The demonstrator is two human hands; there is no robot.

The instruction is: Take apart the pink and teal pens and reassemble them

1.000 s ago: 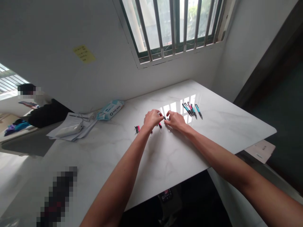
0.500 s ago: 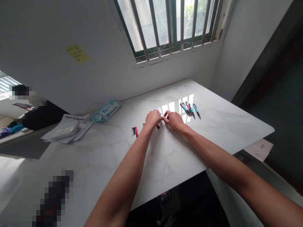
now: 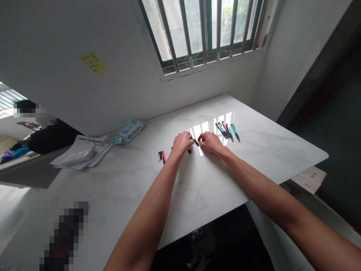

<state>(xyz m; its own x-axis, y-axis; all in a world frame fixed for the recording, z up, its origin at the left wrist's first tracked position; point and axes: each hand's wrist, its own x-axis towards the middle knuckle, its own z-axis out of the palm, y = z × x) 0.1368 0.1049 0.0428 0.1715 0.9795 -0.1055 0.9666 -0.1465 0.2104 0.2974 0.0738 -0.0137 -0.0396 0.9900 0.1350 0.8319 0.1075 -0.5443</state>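
Observation:
My left hand (image 3: 184, 141) is closed, its fingertips pinched together near a small pale piece; what lies inside the fingers is mostly hidden. A short black pen part (image 3: 196, 142) shows in the gap between my two hands. My right hand (image 3: 209, 142) is curled, with thumb and fingertips at the right end of that black part. Under my left hand, a dark red and black pen piece (image 3: 189, 150) partly shows on the table. Left of the wrist lie a pink-red pen barrel (image 3: 163, 156) and a small black pen piece (image 3: 160, 155).
Several teal, pink and black pens (image 3: 228, 131) lie right of my hands on the white marbled table (image 3: 214, 180). At the left are a wipes pack (image 3: 128, 131) and papers (image 3: 81, 154) with a white object on them. A person (image 3: 47, 131) sits beyond the table, far left.
My right hand has moved slightly right, away from the left. The black pen part now shows between them. My left hand stays nearly in place.

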